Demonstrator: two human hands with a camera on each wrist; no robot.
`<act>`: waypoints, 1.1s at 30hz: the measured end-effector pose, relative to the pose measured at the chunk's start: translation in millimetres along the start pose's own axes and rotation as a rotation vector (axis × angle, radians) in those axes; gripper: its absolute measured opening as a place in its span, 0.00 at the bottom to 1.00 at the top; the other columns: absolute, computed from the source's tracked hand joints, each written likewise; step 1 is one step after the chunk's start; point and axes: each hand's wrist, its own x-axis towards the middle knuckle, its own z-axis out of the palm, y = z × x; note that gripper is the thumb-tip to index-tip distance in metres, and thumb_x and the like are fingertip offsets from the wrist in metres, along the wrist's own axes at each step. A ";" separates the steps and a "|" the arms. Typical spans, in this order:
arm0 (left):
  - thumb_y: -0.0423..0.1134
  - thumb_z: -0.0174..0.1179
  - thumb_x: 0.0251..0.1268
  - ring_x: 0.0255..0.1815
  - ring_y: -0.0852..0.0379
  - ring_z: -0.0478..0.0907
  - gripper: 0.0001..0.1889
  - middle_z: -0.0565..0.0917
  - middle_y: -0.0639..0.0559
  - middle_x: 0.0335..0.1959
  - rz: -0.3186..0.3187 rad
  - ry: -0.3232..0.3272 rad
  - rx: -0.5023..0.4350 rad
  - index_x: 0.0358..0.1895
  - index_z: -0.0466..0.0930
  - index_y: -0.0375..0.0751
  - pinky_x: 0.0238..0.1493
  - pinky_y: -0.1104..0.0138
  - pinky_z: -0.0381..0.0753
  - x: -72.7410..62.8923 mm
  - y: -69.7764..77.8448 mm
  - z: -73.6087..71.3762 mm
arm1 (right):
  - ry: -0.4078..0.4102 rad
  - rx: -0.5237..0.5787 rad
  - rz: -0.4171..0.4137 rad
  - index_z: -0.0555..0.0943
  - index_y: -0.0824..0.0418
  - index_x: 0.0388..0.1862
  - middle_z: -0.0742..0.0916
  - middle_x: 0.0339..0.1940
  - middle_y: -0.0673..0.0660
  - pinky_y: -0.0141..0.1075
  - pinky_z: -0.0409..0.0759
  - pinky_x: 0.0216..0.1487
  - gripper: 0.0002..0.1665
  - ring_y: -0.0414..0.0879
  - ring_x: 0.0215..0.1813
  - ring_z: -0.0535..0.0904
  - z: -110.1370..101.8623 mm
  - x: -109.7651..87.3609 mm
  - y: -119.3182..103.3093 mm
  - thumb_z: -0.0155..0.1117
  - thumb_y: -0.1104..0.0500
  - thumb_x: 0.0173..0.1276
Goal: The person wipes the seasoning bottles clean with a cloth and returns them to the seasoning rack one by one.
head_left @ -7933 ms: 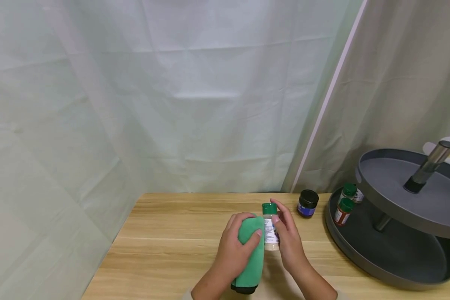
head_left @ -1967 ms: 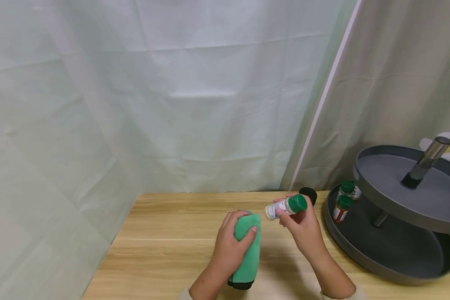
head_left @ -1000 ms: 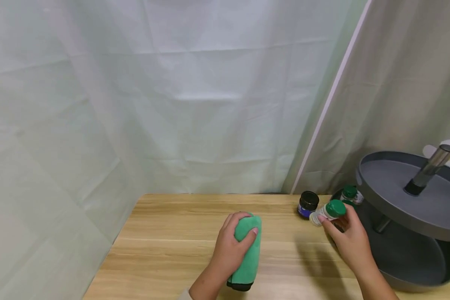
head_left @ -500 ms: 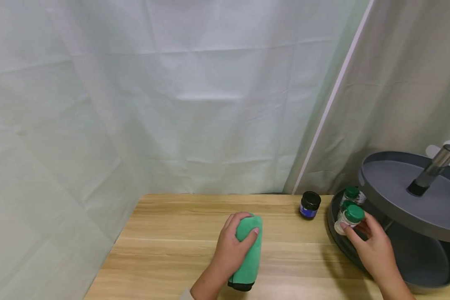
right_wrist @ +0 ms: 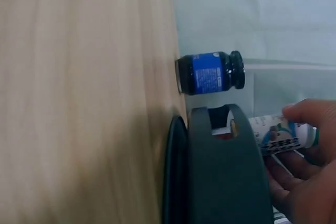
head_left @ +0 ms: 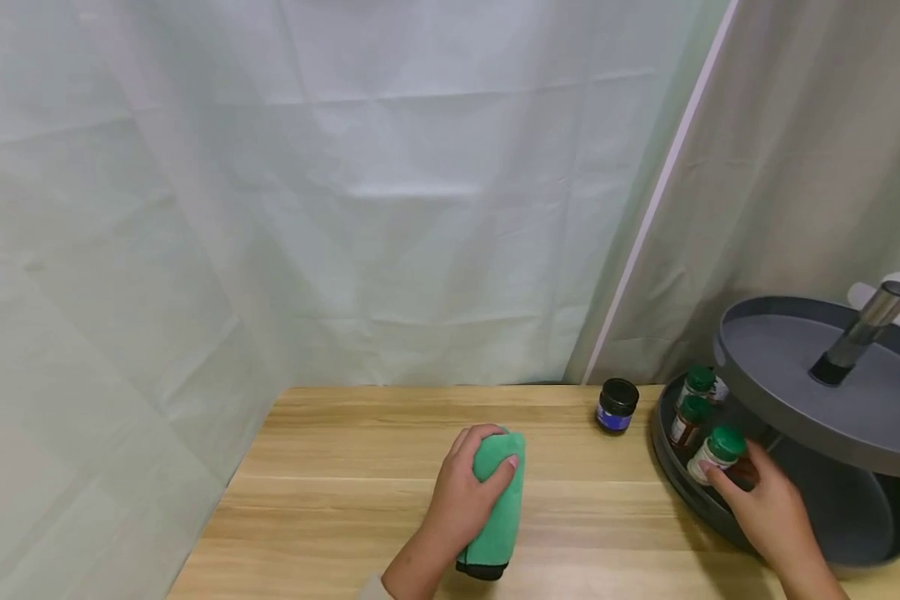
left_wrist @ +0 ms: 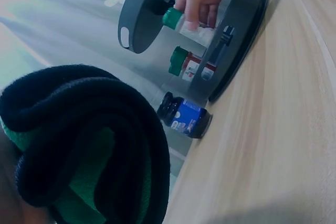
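Observation:
My left hand (head_left: 465,492) grips a rolled green cloth (head_left: 501,508) with dark edging, on the wooden table; the cloth's folded end fills the near part of the left wrist view. With thumb and fingers my right hand (head_left: 768,500) holds a green-capped spice bottle (head_left: 712,458) with a pale label, slightly tilted, at the lower tier (head_left: 825,517) of a grey two-tier turntable. Whether its base touches the tier is hidden by the rim. Beside it on that tier stands a red-brown spice bottle (head_left: 688,423), and behind that another green-capped bottle (head_left: 696,385).
A black-lidded jar (head_left: 617,406) with a blue label stands on the table (head_left: 330,467) just left of the turntable. The upper tier (head_left: 776,333) overhangs the lower one, with a metal post (head_left: 862,333) rising through it. Curtains (head_left: 420,208) hang behind the table.
My right hand has carried the spice bottle from beside the cloth rightwards, past the jar, to the lower tier beside the other bottles. My left hand with the cloth has stayed nearly still.

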 end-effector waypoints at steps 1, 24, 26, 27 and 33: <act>0.55 0.64 0.67 0.51 0.57 0.76 0.17 0.78 0.62 0.54 0.000 -0.001 0.001 0.56 0.76 0.64 0.45 0.63 0.79 0.0 -0.1 0.5 | -0.020 -0.008 0.008 0.69 0.68 0.67 0.84 0.52 0.76 0.61 0.77 0.46 0.38 0.38 0.42 0.85 -0.5 0.5 1.8 0.66 0.45 0.71; 0.55 0.64 0.68 0.47 0.58 0.76 0.18 0.77 0.60 0.50 0.003 -0.012 0.039 0.58 0.77 0.62 0.42 0.64 0.78 -0.9 -0.2 -0.1 | -0.071 -0.091 -0.019 0.71 0.74 0.62 0.83 0.47 0.75 0.55 0.82 0.41 0.37 0.66 0.45 0.85 6.3 2.8 16.5 0.69 0.48 0.69; 0.56 0.64 0.68 0.48 0.58 0.76 0.18 0.77 0.61 0.51 0.004 -0.011 0.040 0.58 0.77 0.62 0.43 0.64 0.78 -0.8 0.3 -0.5 | -0.061 -0.097 -0.031 0.71 0.74 0.61 0.83 0.47 0.74 0.54 0.82 0.40 0.36 0.66 0.44 0.85 7.2 2.9 16.4 0.69 0.48 0.69; 0.56 0.64 0.68 0.48 0.57 0.76 0.18 0.77 0.61 0.51 0.005 -0.011 0.039 0.58 0.77 0.61 0.43 0.64 0.78 -0.8 0.5 -0.7 | -0.058 -0.098 -0.035 0.71 0.74 0.61 0.82 0.47 0.75 0.54 0.82 0.40 0.36 0.66 0.44 0.85 7.6 3.1 16.2 0.69 0.49 0.69; 0.56 0.64 0.68 0.48 0.58 0.76 0.19 0.77 0.61 0.52 0.011 -0.010 0.040 0.59 0.77 0.59 0.44 0.64 0.78 -0.5 0.4 -1.0 | -0.069 -0.089 -0.039 0.68 0.73 0.65 0.84 0.46 0.75 0.60 0.80 0.43 0.38 0.67 0.45 0.85 9.4 6.5 14.0 0.68 0.48 0.70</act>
